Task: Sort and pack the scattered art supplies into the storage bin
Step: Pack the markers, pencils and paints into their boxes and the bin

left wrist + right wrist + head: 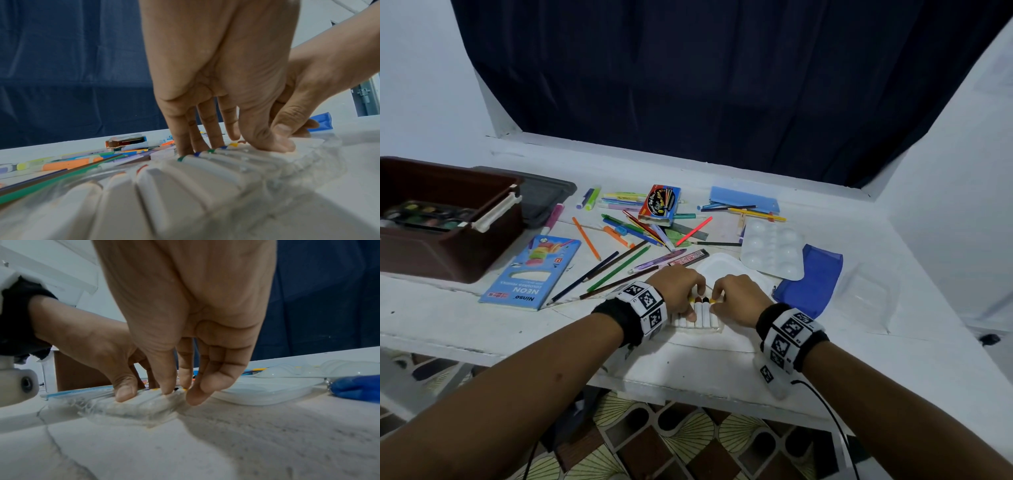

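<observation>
A clear plastic pack of white markers [702, 318] with coloured tips lies near the front edge of the white table. My left hand [693, 298] arches over its left part. In the left wrist view its straight fingers [197, 138] touch the far tips and its thumb presses on the pack [205, 170]. My right hand [717, 299] is at the pack's right end, and its thumb and forefinger pinch the yellow-tipped marker [185, 389] there. The brown storage bin [448, 253] stands at the far left with a watercolour set [424, 214] inside.
Loose pencils and pens [619, 246] lie scattered behind the hands, with a blue neon pencil box [530, 274] and a red-blue pencil box [659, 205]. A white mixing palette [770, 250], a blue pouch [811, 284] and a white tray [726, 270] lie to the right. A grey lid [548, 195] sits beside the bin.
</observation>
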